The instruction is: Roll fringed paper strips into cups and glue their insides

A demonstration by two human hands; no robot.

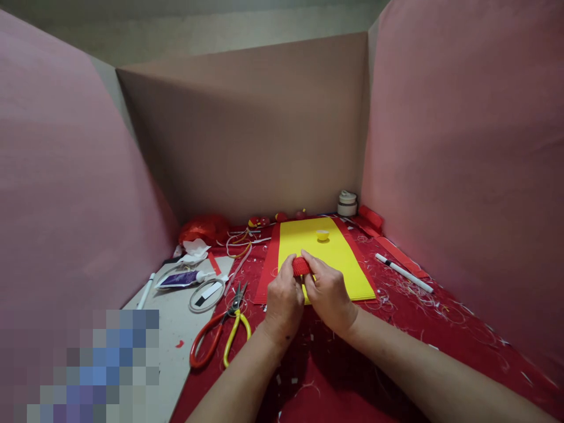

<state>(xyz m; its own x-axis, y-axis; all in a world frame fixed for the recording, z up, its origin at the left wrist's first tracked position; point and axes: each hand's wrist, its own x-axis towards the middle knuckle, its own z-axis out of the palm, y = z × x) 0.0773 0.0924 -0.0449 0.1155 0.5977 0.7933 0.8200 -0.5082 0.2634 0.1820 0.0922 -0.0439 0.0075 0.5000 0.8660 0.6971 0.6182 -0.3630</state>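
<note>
My left hand (282, 302) and my right hand (328, 294) meet above the near edge of a yellow corrugated sheet (335, 252). Together they pinch a small red rolled piece (301, 267) between their fingertips. The yellow sheet lies on a red sheet (267, 267), and a small yellow cup-shaped piece (322, 235) sits on it further back. The part of the roll inside my fingers is hidden.
Two pairs of scissors, red-handled (207, 343) and yellow-handled (235, 332), lie at the left, near a purple glue tube (180, 278) and a white pen (145, 290). A marker (403, 272) lies at the right. A white jar (347, 203) stands at the back. Cardboard walls enclose the table.
</note>
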